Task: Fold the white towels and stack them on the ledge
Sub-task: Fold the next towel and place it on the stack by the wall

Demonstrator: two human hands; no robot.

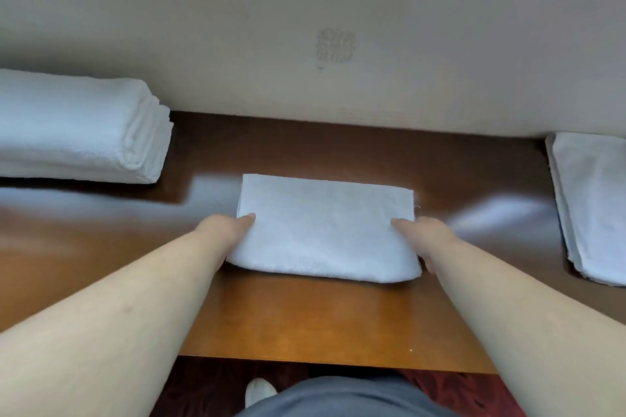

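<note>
A small white towel (pixel 325 228), folded into a rectangle, lies in the middle of the brown wooden ledge (pixel 305 315). My left hand (pixel 225 230) grips its left edge, thumb on top and fingers hidden below the cloth. My right hand (pixel 423 235) grips the right edge the same way. A thick stack of folded white towels (pixel 78 129) sits at the far left against the wall. More flat folded white towels (pixel 592 206) lie at the right edge of the view.
A beige wall (pixel 305 27) rises directly behind the ledge. The ledge's front edge runs near the bottom, with dark red carpet (pixel 210 386), a white shoe (pixel 259 389) and my grey trousers below it.
</note>
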